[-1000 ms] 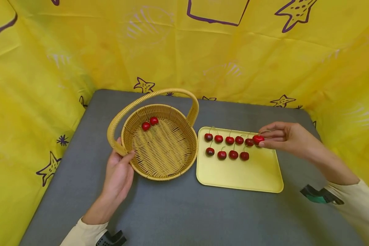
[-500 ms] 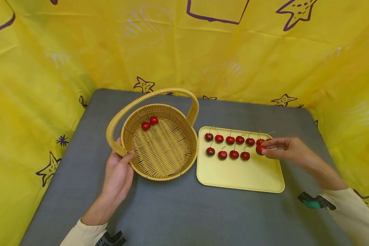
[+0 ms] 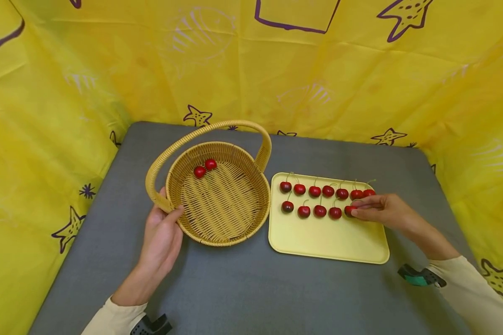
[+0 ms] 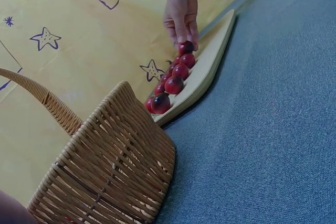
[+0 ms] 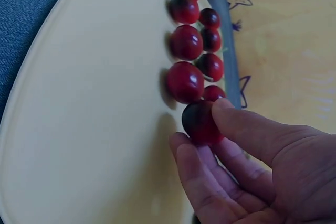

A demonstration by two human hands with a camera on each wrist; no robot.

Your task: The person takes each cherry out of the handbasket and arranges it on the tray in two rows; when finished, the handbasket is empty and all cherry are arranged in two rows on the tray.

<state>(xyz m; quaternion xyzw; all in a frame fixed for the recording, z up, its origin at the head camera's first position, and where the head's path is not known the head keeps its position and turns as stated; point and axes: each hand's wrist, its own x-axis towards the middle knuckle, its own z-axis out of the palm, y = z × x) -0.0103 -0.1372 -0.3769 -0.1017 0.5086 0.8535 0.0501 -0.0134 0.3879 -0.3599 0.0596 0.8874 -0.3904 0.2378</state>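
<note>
My right hand (image 3: pixel 383 211) pinches a dark red cherry (image 5: pixel 201 123) between thumb and fingers, at the right end of the front row on the yellow tray (image 3: pixel 327 242). In the right wrist view its shadow falls on the tray beside it. Two rows of stemmed cherries (image 3: pixel 314 191) line the tray's far half. My left hand (image 3: pixel 163 235) holds the round wicker basket (image 3: pixel 222 241) at its left rim, thumb over the edge by the handle's foot; its other fingers are partly hidden beneath. Two cherries (image 3: pixel 199 171) lie inside, against the basket's far left wall.
The basket's tall arched handle (image 3: pixel 209 128) rises over its far left side. Basket and tray stand close together on a grey table (image 3: pixel 243 293). A yellow patterned cloth (image 3: pixel 251 70) hangs behind and along both sides.
My right hand has brought the cherry from the far row's right end toward me, down to the front row's right end. The left hand and basket have stayed put.
</note>
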